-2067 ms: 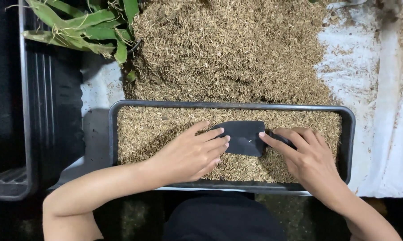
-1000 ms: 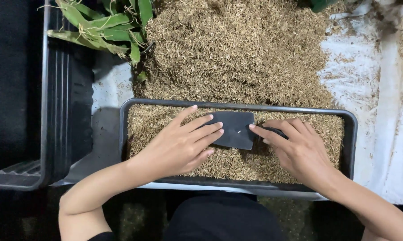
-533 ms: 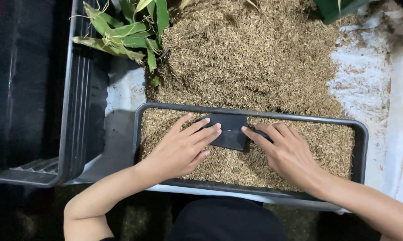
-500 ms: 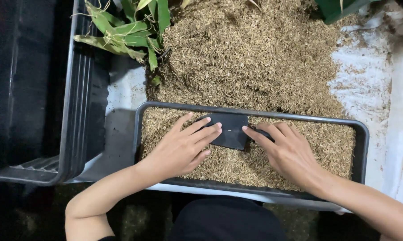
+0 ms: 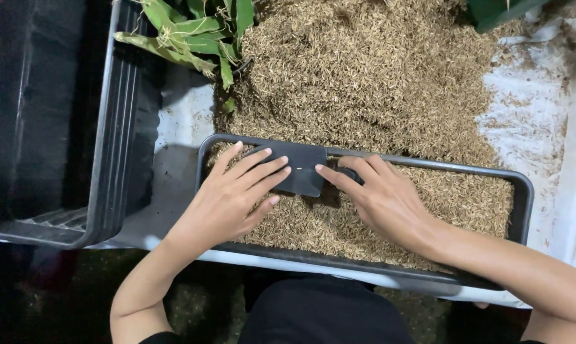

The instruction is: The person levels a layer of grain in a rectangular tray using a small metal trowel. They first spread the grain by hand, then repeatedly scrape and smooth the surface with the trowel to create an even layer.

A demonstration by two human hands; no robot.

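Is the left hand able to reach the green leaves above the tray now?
Probably yes: the left hand lies flat on the dark scraper, and nothing stands between it and the green leaves.

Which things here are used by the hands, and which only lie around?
In use: left hand, right hand, dark flat scraper, husk-filled tray.

Lying about: husk pile, empty black trays, green leaves, white sheet.
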